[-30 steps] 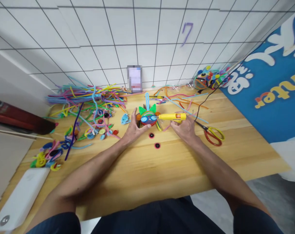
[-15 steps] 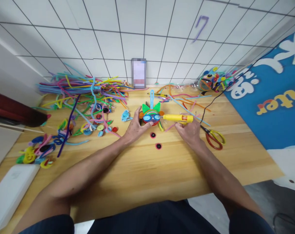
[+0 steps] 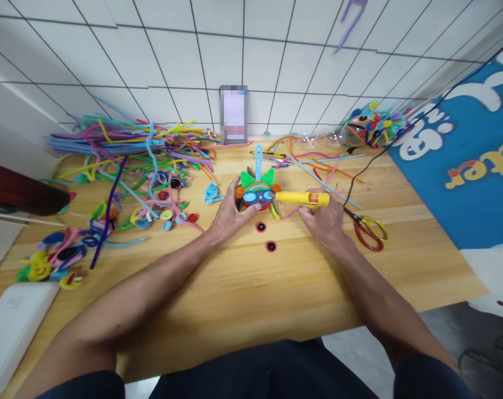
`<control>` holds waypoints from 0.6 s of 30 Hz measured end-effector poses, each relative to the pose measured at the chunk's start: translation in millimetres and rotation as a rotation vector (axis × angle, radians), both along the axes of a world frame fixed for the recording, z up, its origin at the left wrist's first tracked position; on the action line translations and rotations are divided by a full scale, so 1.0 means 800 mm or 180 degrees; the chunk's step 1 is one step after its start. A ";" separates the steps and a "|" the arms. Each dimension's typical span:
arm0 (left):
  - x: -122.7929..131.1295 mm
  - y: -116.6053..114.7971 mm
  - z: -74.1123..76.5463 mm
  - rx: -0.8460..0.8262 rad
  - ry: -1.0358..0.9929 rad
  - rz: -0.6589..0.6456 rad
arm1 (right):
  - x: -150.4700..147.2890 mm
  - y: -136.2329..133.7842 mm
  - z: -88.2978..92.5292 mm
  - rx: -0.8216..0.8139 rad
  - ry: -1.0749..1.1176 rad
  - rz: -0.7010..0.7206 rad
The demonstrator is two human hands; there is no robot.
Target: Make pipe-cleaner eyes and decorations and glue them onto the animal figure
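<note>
In front of me is a colourful pipe-cleaner ornament (image 3: 257, 188) with green pointed ears, a blue loop on top and two light-blue eye discs. My left hand (image 3: 230, 213) grips it from the left, thumb at its lower front. My right hand (image 3: 324, 221) is wrapped round a yellow glue gun (image 3: 302, 198), held level, its nozzle pointing left at the right-hand eye disc. Whether the tip touches the disc I cannot tell. Just below the ornament lie two black buttons on pink-red rings, an upper button (image 3: 260, 227) and a lower button (image 3: 270, 246).
Scissors (image 3: 370, 233) with red and yellow handles lie right of my right hand, near a black cord (image 3: 357, 174). Heaped pipe cleaners (image 3: 110, 138) and loose buttons spread over the left. A phone (image 3: 234, 114) leans on the tiled wall; a white box (image 3: 19, 327) sits front left.
The view has tilted down slightly. Both hands keep their hold, and the glue gun's nozzle stays at the right-hand eye disc; its tip appears a little further left over it.
</note>
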State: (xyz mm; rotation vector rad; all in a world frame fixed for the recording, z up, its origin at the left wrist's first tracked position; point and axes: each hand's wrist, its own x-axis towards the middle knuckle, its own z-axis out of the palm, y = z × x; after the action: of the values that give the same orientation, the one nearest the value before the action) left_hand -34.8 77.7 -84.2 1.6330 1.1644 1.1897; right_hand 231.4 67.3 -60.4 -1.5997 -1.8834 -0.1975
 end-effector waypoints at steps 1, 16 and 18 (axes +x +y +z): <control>0.000 0.000 0.001 -0.0005 0.0061 0.0039 | 0.000 0.000 -0.001 -0.0002 0.0012 0.0018; 0.000 -0.001 0.006 0.0023 0.0127 0.0049 | -0.001 0.000 -0.001 -0.0125 0.0105 0.0053; 0.000 -0.001 0.007 0.0027 0.0093 0.0036 | -0.001 0.000 -0.001 -0.0169 0.0102 0.0027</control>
State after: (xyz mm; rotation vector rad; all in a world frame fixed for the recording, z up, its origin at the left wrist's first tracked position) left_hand -34.4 76.6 -78.6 1.6573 1.1897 1.1830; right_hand 230.9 66.9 -61.3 -1.6204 -1.8850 -0.1183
